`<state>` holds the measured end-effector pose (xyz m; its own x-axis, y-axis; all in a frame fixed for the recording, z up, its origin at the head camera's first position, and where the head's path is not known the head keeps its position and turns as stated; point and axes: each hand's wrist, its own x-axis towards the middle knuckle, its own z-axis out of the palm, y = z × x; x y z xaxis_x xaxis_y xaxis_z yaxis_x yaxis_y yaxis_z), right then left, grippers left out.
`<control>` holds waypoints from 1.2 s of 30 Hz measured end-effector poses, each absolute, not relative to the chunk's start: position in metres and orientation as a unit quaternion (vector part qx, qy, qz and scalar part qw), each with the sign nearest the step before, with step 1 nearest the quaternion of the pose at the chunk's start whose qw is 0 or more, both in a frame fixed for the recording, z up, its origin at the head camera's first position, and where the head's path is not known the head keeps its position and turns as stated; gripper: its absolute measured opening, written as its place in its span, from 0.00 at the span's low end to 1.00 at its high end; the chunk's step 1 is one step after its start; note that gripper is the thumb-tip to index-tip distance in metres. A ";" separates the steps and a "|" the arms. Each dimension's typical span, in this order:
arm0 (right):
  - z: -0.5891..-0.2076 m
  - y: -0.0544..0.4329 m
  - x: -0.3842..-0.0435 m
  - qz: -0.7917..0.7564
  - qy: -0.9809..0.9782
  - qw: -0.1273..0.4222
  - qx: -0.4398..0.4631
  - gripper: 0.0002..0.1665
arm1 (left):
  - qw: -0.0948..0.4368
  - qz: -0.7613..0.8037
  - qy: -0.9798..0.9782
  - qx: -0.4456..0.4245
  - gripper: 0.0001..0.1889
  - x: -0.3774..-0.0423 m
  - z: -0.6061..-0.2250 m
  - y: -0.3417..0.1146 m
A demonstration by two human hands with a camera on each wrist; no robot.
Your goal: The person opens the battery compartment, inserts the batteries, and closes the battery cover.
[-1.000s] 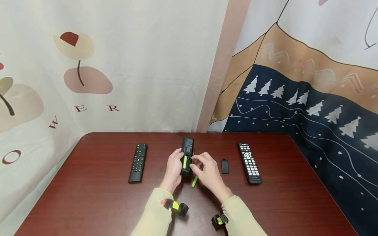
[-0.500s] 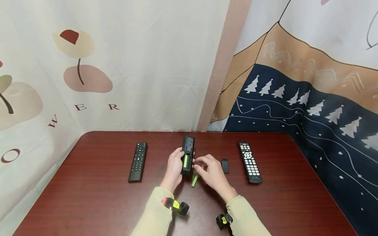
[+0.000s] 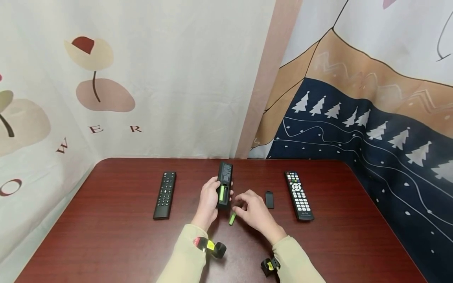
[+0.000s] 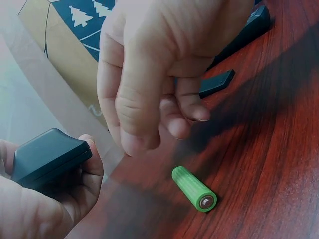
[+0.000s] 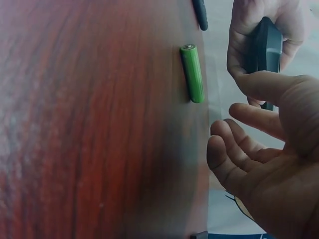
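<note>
In the head view my left hand (image 3: 207, 200) grips a black remote control (image 3: 227, 171), its back turned up. The battery compartment is uncovered; a green battery (image 3: 221, 193) lies in its left slot, and the right slot looks dark. On the table just below the remote lies a loose green battery (image 3: 231, 219), seen whole in the left wrist view as a green cylinder (image 4: 192, 186). My right hand (image 3: 254, 210) hovers over it, thumb and fingers loosely bent with nothing between them. The right wrist view shows those fingers (image 5: 239, 154) apart from the battery (image 5: 194, 77).
A small black battery cover (image 3: 269, 199) lies right of my right hand. Further right is a black remote with white buttons (image 3: 299, 195); another black remote (image 3: 165, 195) lies on the left. The dark red table (image 3: 120, 236) ends at a curtain (image 3: 177, 98) behind.
My right hand has drawn back from the battery compartment, down and right, to above the loose battery. The left hand keeps holding the remote nearly in place.
</note>
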<state>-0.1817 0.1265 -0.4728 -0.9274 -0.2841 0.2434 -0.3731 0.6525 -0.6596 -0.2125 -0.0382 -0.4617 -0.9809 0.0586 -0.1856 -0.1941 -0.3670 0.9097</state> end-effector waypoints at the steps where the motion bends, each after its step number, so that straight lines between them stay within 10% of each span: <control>1: -0.473 0.127 -0.181 0.371 -0.909 0.054 0.182 0.10 | 0.077 0.825 0.557 -0.061 0.20 -0.213 -0.462 -0.038; 36: -0.472 0.119 -0.171 0.294 -0.932 -0.039 0.210 0.18 | 0.078 0.820 0.564 -0.056 0.21 -0.212 -0.461 -0.040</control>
